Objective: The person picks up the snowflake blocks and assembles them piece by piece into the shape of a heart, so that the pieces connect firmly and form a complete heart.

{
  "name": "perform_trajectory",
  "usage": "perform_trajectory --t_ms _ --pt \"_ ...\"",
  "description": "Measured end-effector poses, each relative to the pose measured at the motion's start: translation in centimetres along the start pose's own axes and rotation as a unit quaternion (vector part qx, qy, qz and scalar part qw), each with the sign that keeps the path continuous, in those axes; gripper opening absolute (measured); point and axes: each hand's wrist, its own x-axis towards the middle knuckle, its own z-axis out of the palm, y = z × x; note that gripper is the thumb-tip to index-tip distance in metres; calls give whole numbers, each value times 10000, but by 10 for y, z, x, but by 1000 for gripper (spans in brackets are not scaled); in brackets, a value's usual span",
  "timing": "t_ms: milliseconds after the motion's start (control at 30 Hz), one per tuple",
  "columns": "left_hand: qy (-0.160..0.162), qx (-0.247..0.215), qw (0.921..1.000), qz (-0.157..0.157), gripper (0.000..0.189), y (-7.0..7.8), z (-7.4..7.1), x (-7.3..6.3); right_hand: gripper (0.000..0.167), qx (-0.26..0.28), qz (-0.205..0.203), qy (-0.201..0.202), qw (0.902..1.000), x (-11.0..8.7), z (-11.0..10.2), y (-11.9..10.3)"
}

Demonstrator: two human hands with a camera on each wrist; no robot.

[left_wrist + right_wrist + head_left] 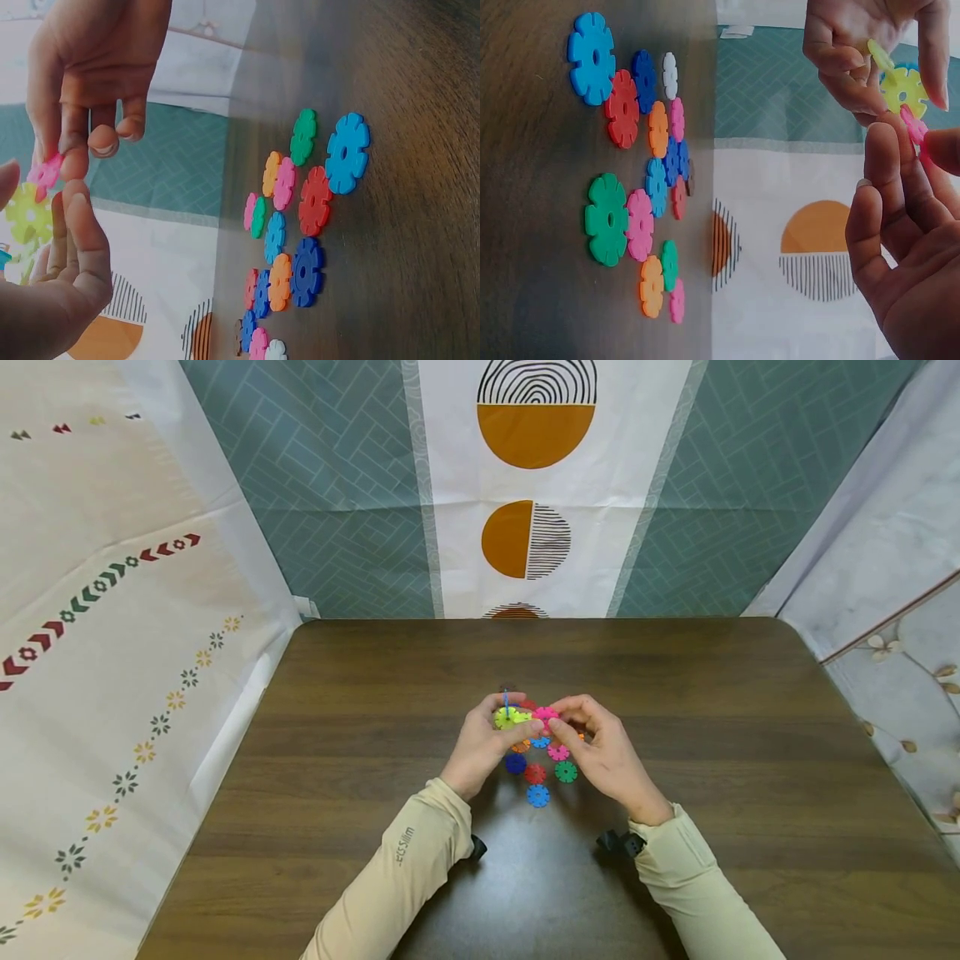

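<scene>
Above the table, my left hand (480, 743) holds a small joined group of notched plastic discs. A yellow-green notched disc (904, 91) shows in it, with a second yellow-green disc (880, 55) at an angle to it. A blue disc (506, 703) stands edge-on from the group in the head view. My right hand (611, 760) pinches a pink notched disc (915, 129) between thumb and fingers. The pink disc's edge is right at the yellow-green disc's rim, and the fingertips of both hands meet close around it.
Loose notched discs lie on the brown table (375, 793) below the hands. Nearest are a light blue disc (537, 796), a red disc (535, 774), a green disc (566, 772) and a dark blue disc (515, 763). Several more lie behind. Patterned cloth (345, 485) hangs beyond the table.
</scene>
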Motion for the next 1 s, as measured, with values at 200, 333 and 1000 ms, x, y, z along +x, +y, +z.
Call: perform_trajectory --t_ms 200,333,1000 --pt "144 -339 9992 156 40 -1 -1 2 15 -136 70 -139 9998 -1 1 7" --pt "98 -413 9989 222 39 0 -1 2 14 -209 200 -279 9992 -2 3 6" --pt "-74 -1595 9867 314 26 4 -2 2 35 -2833 1889 -1540 9275 -5 -5 37"
